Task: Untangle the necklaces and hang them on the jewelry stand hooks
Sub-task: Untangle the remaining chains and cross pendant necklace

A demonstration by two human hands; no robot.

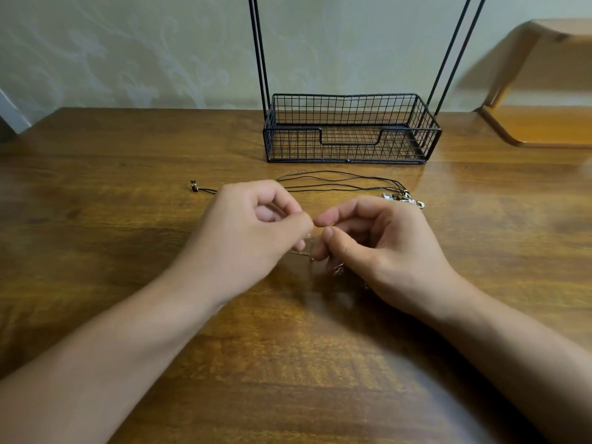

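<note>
Both my hands are over the wooden table [96, 187], fingertips nearly meeting. Left hand [253, 232] is curled, thumb and forefinger pinching a fine metal chain [304, 251]; right hand [378, 245] is curled too, pinching the same chain, which is blurred and hangs between them. Small charm [338, 269] dangles under the right fingers. Black cord necklaces [339, 182] lie flat behind the hands, clasps [411, 198] bunched at the right end. Black wire jewelry stand [349, 129] sits just beyond, basket base, hooks out of frame.
</note>
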